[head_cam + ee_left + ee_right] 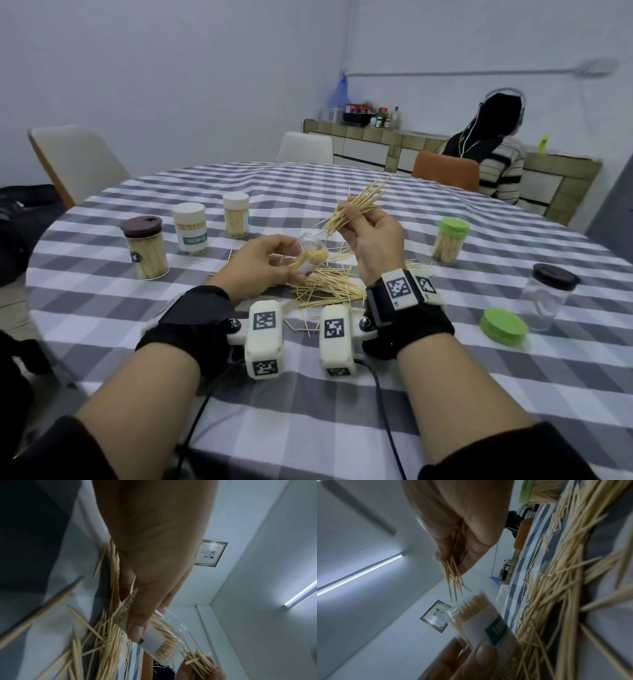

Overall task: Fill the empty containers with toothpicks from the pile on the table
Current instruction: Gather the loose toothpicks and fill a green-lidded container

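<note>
My left hand (263, 262) grips a clear plastic jar (308, 253) with a white label, tilted with its mouth up and to the right, part full of toothpicks (164, 632). Above and right of that mouth, my right hand (370, 236) pinches a bundle of toothpicks (356, 207) slanting down toward it (452, 578). The loose toothpick pile (329, 286) lies on the checked tablecloth (308, 394) just beneath both hands. An empty clear jar (544, 298) with a dark lid stands at the right.
Three filled jars stand at the left: dark-lidded (145, 246), white-labelled (190, 228), cream-lidded (236, 214). A green-lidded filled jar (450, 240) stands right of my hands. A loose green lid (503, 327) lies near the empty jar. A person (496, 150) sits beyond the table's far right.
</note>
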